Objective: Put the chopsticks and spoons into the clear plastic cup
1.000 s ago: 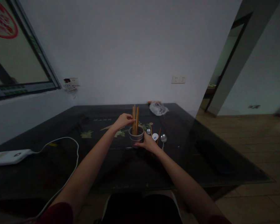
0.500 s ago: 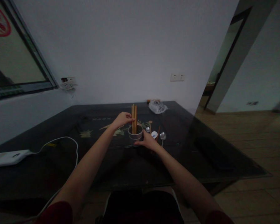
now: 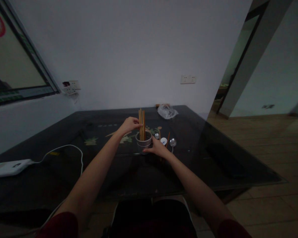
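A bundle of several wooden chopsticks [image 3: 141,121] stands upright in a small round cup [image 3: 143,144] on the dark glass table [image 3: 64,178]. My left hand [image 3: 129,125] is closed around the chopsticks near their middle. Fingers of my right hand [image 3: 157,147] wrap the cup's right side and hold it on the table. Just right of the cup lie two metal spoons [image 3: 173,143], a white spoon [image 3: 164,141] and a loose reddish chopstick [image 3: 168,138].
A crumpled plastic bag [image 3: 167,111] lies at the table's far edge by the wall. A white device [image 3: 7,167] with a white cable [image 3: 72,152] rests at the left. Wooden floor and a doorway lie to the right.
The chopsticks, spread a little before, are now gathered upright into a tight bundle. Both hands stay on the chopsticks and cup; the view has shifted slightly.
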Demonstrator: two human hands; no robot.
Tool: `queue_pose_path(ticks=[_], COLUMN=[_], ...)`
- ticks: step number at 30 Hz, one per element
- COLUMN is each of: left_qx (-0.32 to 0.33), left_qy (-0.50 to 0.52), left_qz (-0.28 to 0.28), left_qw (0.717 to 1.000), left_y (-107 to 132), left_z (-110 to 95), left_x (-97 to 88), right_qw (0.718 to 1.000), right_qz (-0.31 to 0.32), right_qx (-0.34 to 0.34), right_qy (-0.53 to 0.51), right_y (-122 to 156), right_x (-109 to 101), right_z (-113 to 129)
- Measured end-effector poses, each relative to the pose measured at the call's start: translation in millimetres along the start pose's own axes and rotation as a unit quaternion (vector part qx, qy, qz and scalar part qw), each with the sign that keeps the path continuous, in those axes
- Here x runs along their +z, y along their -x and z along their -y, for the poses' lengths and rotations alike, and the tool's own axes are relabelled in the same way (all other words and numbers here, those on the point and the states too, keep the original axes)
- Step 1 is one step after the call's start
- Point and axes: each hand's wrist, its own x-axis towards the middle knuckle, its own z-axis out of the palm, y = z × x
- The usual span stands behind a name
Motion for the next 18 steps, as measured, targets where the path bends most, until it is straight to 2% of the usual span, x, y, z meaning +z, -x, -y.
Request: queue_pose_path(ticks=[5, 10, 18], left_qx=[0.003, -0.014, -0.039], left_qy=[0.007, 0.083, 0.148], left_qz=[0.008, 0.013, -0.037], left_qw=[1.000, 0.996, 0.987], left_y=[-2, 6, 14], left_z=[4, 1, 6], left_x=[2.3, 4.4, 10.1], right_qw=[1.000, 1.000, 1.000], right_qz=[-0.001, -0.001, -0.001], right_qx=[-0.007, -0.015, -0.013], right_qy=[0.001, -0.005, 0.002], right_y=[1, 1, 0], right_x=[0, 0, 1], right_z=[0, 0, -4])
